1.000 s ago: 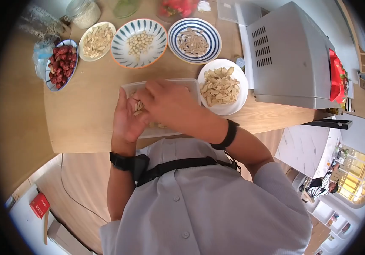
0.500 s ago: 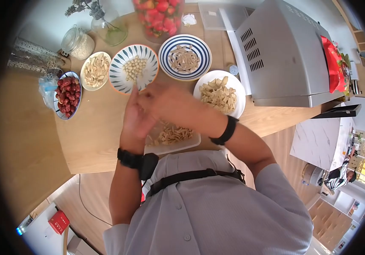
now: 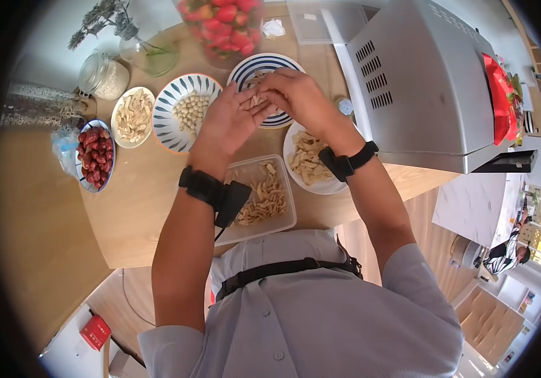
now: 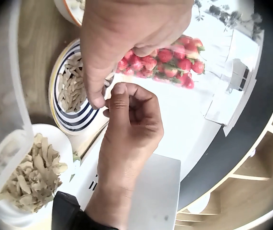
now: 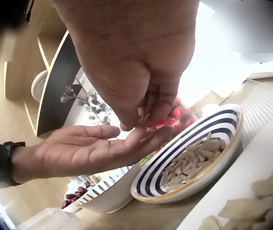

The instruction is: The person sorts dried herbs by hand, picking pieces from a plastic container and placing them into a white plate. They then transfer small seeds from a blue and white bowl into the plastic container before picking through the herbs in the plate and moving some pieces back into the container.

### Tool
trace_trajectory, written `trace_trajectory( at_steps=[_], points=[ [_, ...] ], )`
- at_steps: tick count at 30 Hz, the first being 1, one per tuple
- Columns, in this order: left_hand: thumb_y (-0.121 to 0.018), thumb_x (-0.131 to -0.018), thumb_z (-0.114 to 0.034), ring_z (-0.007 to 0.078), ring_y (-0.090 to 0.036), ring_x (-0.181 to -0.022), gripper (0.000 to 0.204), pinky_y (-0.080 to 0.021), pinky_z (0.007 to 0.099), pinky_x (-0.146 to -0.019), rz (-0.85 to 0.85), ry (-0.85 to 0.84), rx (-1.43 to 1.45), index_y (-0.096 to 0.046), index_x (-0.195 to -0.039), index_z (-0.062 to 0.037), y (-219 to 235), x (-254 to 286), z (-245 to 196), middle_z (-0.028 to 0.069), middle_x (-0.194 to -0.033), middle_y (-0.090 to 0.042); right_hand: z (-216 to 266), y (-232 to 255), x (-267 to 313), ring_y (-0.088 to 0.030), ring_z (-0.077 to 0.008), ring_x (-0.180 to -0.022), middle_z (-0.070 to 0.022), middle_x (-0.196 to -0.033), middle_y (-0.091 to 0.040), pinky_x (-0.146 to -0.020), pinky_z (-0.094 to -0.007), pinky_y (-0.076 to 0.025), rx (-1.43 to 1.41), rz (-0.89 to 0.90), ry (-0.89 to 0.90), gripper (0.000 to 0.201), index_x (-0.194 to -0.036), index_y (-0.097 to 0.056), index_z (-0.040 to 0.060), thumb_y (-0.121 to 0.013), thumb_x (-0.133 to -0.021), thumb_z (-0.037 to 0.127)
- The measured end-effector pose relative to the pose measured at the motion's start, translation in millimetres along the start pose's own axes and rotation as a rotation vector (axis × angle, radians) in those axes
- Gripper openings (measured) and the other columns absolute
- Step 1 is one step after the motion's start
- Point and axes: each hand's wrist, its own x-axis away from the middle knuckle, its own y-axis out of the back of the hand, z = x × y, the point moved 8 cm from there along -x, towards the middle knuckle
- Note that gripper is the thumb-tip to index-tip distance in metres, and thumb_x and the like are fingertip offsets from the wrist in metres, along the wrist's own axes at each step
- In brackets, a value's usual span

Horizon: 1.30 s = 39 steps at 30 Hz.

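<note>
My left hand [image 3: 223, 123] is held palm up with its fingers nearly straight, beside the blue-striped plate [image 3: 283, 59]. A few small pale strips [image 3: 256, 101] lie on its fingers. Over those fingers, my right hand [image 3: 307, 104] has its thumb and fingertips together, pinching a small pale strip [image 5: 144, 119]. Similar pale strips [image 4: 71, 86] are piled on the striped plate, partly covered by the hands in the head view. Nearer my body is a clear plastic box [image 3: 289, 189] holding many pale strips [image 3: 269, 200].
A white plate of flat dried slices [image 3: 305, 157] stands right of the box. Leftward are a bowl of round pale seeds [image 3: 190, 112], a plate of pale slices [image 3: 133, 116] and a dish of red dates [image 3: 96, 157]. Behind are strawberries [image 3: 226, 25] and a jar [image 3: 103, 75]; a grey appliance [image 3: 422, 94] is at right.
Both hands have moved from over the plastic box forward and to the right, up to the striped plate. The box and its strips are now uncovered. The head view has shifted too.
</note>
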Motion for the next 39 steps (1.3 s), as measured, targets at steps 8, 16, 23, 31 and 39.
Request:
trace_trajectory(
  at_steps=[8, 16, 23, 31, 39],
  points=[
    [-0.038, -0.112, -0.031, 0.0363, -0.057, -0.126, 0.051, -0.048, 0.0501, -0.113, 0.121, 0.062, -0.012, -0.048, -0.133, 0.0144, 0, -18, -2, 0.0255, -0.132, -0.057, -33, 2, -1, -0.069, -0.0381, -0.087, -0.016, -0.094, -0.071, -0.077, -0.0449, -0.056, 0.11, -0.036, -0.104, 0.013, -0.102, -0.072, 0.0041, -0.07, -0.089, 0.005],
    [-0.041, -0.111, -0.03, 0.0425, -0.053, -0.132, 0.051, -0.042, 0.0518, -0.119, 0.048, 0.048, -0.01, -0.047, -0.136, 0.0134, 4, -18, 0, 0.0267, -0.139, -0.054, -39, 0, 6, -0.07, -0.0376, -0.09, -0.0155, -0.095, -0.073, -0.08, -0.0466, -0.057, 0.237, -0.067, -0.107, 0.014, -0.101, -0.073, 0.0043, -0.067, -0.088, 0.005],
    [-0.044, -0.111, -0.035, 0.0441, -0.051, -0.131, 0.058, -0.044, 0.0525, -0.116, 0.155, -0.039, -0.142, -0.035, -0.149, 0.0079, -9, -15, -3, 0.018, -0.165, -0.026, -8, 9, 22, -0.068, -0.0387, -0.092, -0.0155, -0.098, -0.072, -0.079, -0.0454, -0.056, 0.172, -0.172, -0.085, 0.016, -0.102, -0.073, 0.0039, -0.066, -0.089, -0.001],
    [-0.039, -0.112, -0.038, 0.047, -0.043, -0.144, 0.062, -0.04, 0.0533, -0.12, 0.301, -0.052, -0.071, -0.035, -0.154, 0.0082, -16, 24, -18, 0.0253, -0.162, -0.037, 40, 3, 60, -0.068, -0.0396, -0.089, -0.016, -0.104, -0.071, -0.078, -0.0449, -0.057, 0.031, -0.086, -0.045, 0.027, -0.113, -0.07, 0.0049, -0.068, -0.087, -0.002],
    [-0.027, -0.113, -0.052, 0.046, -0.04, -0.148, 0.073, -0.04, 0.0537, -0.119, 0.456, -0.24, 0.05, -0.032, -0.159, 0.0037, 51, 163, -41, 0.0271, -0.164, -0.035, 125, -84, 120, -0.058, -0.0332, -0.124, -0.0137, -0.127, -0.062, -0.094, -0.0532, -0.051, 0.102, 0.569, 0.274, 0.043, -0.131, -0.066, 0.0125, -0.064, -0.088, 0.009]
  ],
)
